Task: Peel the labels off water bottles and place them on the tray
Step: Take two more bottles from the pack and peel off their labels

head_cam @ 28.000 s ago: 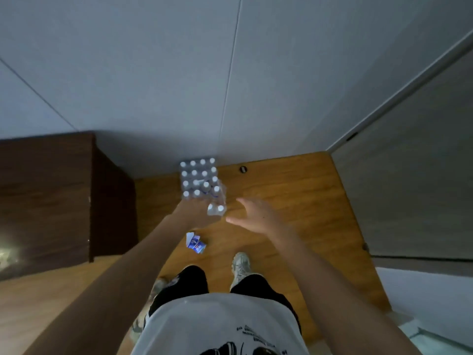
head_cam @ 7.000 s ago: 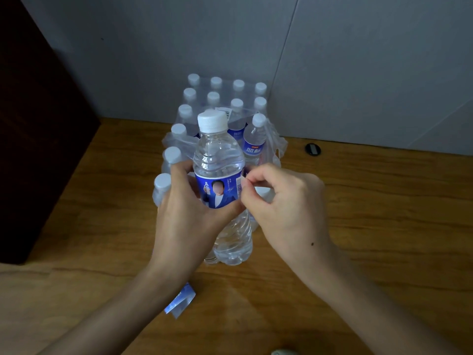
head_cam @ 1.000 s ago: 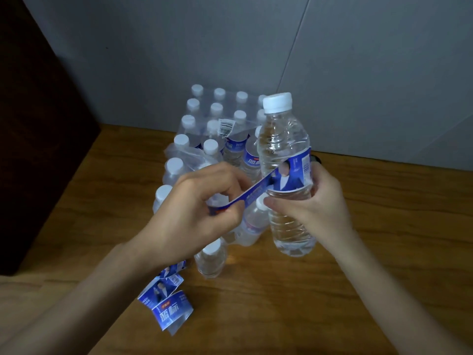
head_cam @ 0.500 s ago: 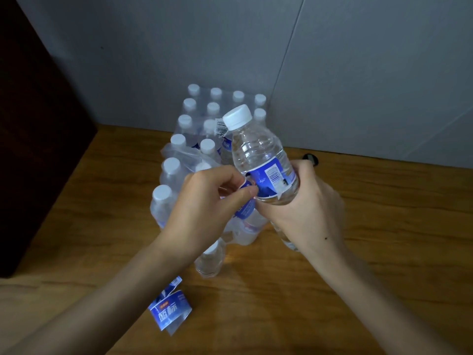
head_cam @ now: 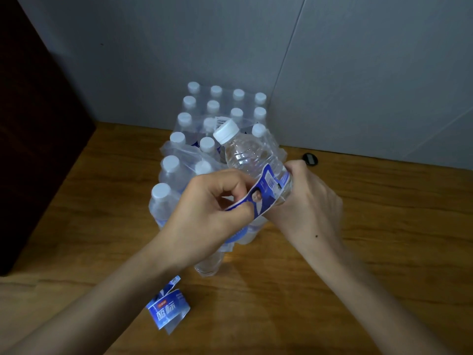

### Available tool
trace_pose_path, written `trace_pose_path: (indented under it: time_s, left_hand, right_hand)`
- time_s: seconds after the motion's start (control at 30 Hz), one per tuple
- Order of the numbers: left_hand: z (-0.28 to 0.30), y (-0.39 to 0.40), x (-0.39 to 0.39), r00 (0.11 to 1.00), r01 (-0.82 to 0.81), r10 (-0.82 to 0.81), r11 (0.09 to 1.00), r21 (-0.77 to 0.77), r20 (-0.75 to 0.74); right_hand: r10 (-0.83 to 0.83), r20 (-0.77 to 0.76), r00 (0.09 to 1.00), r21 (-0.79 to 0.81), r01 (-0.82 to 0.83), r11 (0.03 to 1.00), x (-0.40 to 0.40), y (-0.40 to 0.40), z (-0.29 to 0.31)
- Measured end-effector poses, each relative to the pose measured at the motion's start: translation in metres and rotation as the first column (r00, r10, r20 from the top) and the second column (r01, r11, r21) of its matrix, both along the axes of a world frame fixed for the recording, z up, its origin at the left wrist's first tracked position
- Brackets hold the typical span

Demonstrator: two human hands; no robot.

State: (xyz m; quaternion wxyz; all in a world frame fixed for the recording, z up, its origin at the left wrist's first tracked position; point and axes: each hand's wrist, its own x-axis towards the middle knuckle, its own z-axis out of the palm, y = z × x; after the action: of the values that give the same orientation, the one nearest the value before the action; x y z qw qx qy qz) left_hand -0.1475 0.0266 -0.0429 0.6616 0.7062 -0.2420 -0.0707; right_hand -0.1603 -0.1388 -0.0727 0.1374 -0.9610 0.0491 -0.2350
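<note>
My right hand [head_cam: 311, 201] grips a clear water bottle [head_cam: 249, 152] with a white cap, tilted so the cap leans left and away from me. Its blue label [head_cam: 263, 190] hangs half loose from the bottle. My left hand [head_cam: 212, 216] pinches the free end of that label between thumb and fingers. Behind and under the hands stands a shrink-wrapped pack of bottles [head_cam: 204, 119] with its near side torn open. One bare bottle [head_cam: 208, 265] stands on the floor below my left wrist. No tray is in view.
Peeled blue labels [head_cam: 167, 307] lie on the wooden floor [head_cam: 358, 252] near my left forearm. A dark cabinet [head_cam: 33, 124] stands at the left. A grey wall [head_cam: 332, 73] rises behind the pack, and a small black round object [head_cam: 310, 158] lies at its foot.
The bottle has tilted further and sunk a little in my right hand. My left hand has pulled the label's free end out to the left, so more of it is loose.
</note>
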Motion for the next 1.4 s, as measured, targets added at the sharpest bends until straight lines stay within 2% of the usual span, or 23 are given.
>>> trace_pose_path:
  time_s: [0.2,0.3,0.43,0.5,0.7,0.8,0.87,1.0,1.13,1.23,1.33,1.4]
  left_hand:
    - [0.005,0.004,0.002,0.98,-0.132,0.122,0.99,-0.056,-0.158]
    - [0.008,0.009,0.004,0.968,-0.174,0.161,0.983,-0.054,-0.192]
    - [0.015,0.019,0.012,0.952,-0.246,0.209,0.957,-0.151,-0.225]
    - [0.013,0.028,0.021,0.942,-0.285,0.248,0.947,-0.149,-0.225]
    - [-0.011,0.039,0.023,0.925,-0.296,0.266,0.952,-0.078,-0.27]
    - [-0.037,0.042,0.01,0.922,-0.309,0.312,0.95,0.052,-0.228]
    - [-0.063,0.048,0.002,0.896,-0.353,0.381,0.923,0.154,-0.227]
    - [-0.119,0.064,-0.005,0.794,-0.421,0.537,0.824,0.378,-0.286]
    - [-0.157,0.072,-0.01,0.786,-0.392,0.595,0.689,0.609,-0.167]
    - [-0.172,0.074,-0.018,0.796,-0.316,0.59,0.598,0.737,-0.138]
    - [-0.176,0.074,-0.027,0.802,-0.224,0.57,0.566,0.794,-0.18]
    - [-0.173,0.073,-0.035,0.823,-0.236,0.554,0.531,0.814,-0.123]
  right_hand:
    - [-0.017,0.103,0.995,-0.259,0.043,0.965,0.005,-0.012,-0.017]
    - [0.021,0.164,0.986,-0.286,0.027,0.958,0.006,-0.02,-0.025]
    - [0.082,0.204,0.975,-0.158,-0.05,0.986,0.005,-0.031,-0.03]
    - [0.073,0.193,0.978,-0.065,-0.061,0.996,0.002,-0.034,-0.029]
    - [-0.114,0.155,0.981,0.233,0.076,0.969,0.003,-0.034,-0.018]
    - [-0.093,0.135,0.986,0.37,0.037,0.928,0.0,-0.037,-0.02]
    - [-0.056,0.096,0.994,0.505,-0.001,0.863,-0.004,-0.038,-0.024]
    - [0.084,0.096,0.992,0.699,-0.127,0.703,-0.015,-0.033,-0.046]
    - [0.165,0.023,0.986,0.78,-0.121,0.614,-0.025,-0.027,-0.081]
    - [0.198,-0.048,0.979,0.781,-0.087,0.619,-0.035,-0.023,-0.104]
    - [0.196,-0.111,0.974,0.69,-0.067,0.72,-0.043,-0.016,-0.123]
    - [0.199,-0.158,0.967,0.659,-0.047,0.75,-0.047,-0.011,-0.134]
